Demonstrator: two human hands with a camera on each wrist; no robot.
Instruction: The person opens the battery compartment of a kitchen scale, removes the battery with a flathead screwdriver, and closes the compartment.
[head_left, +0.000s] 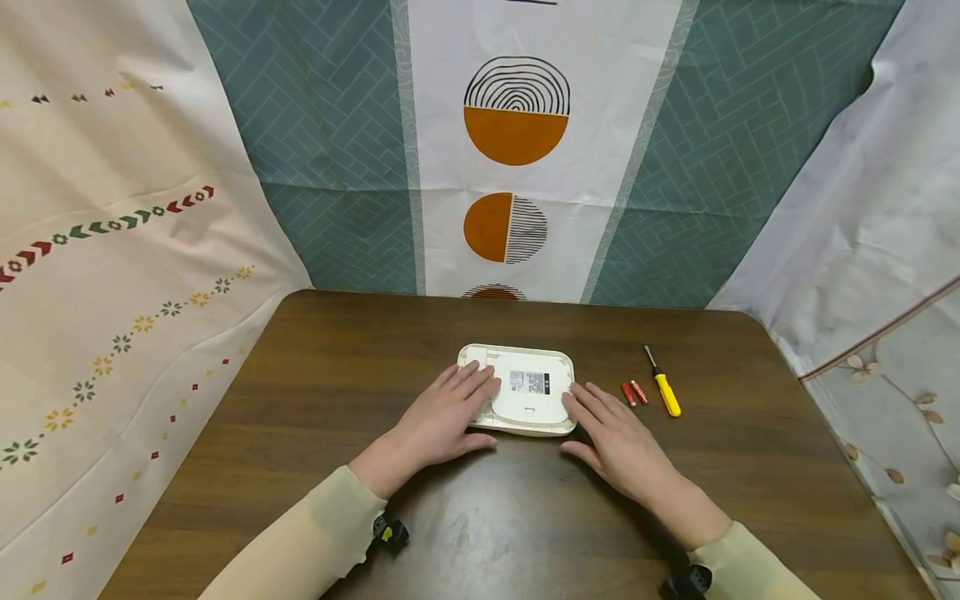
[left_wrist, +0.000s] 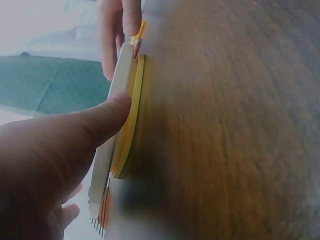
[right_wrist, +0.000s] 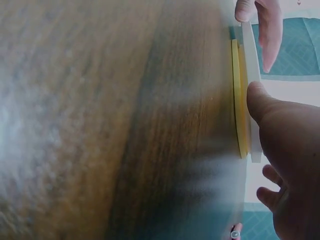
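A flat white plastic device (head_left: 553,398) with rounded corners lies on the table, its printed label (head_left: 529,382) facing up. Below the white body, the wrist views show a yellow layer (left_wrist: 131,132). My left hand (head_left: 446,417) rests on the device's left part, fingers extended over the top and the thumb along the front edge. At the right edge, the extended fingers of my right hand (head_left: 618,442) touch the device, with the thumb near its front corner. Neither hand's fingers look curled around it.
Two small red batteries (head_left: 628,394) lie right of the device. Beside them is a screwdriver (head_left: 666,395) with a yellow handle and its tip pointing away. The brown wooden table (head_left: 360,342) ends at a patterned cloth backdrop (head_left: 337,208), with cloths also hanging at both sides.
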